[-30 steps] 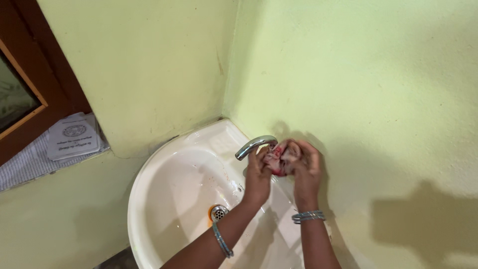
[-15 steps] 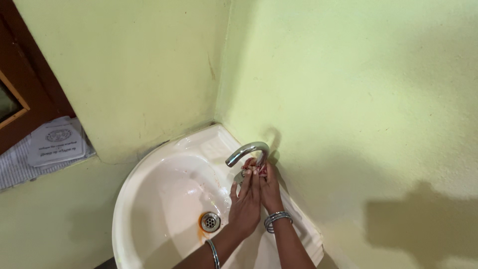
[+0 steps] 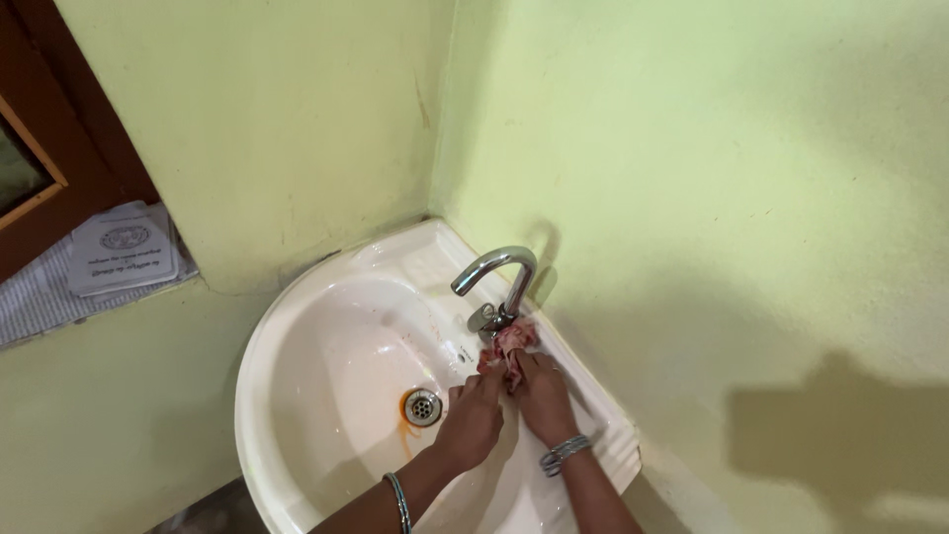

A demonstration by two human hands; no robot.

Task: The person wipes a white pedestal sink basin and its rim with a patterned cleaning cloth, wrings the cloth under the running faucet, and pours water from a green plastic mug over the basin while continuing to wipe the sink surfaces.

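A white corner sink [image 3: 297, 396] sits between pale green walls [image 3: 692, 178]. Below its tap [image 3: 494, 282], the left hand [image 3: 473, 420] and right hand [image 3: 542, 396] together clutch a pink cloth [image 3: 512, 344].

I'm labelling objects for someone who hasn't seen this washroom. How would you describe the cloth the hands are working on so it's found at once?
Start at the white corner sink set between two pale green walls. On its rim stands a curved chrome tap; at the tap's base, both hands, left and right, pinch a small crumpled rag. It is the only pinkish-red, soft thing there.
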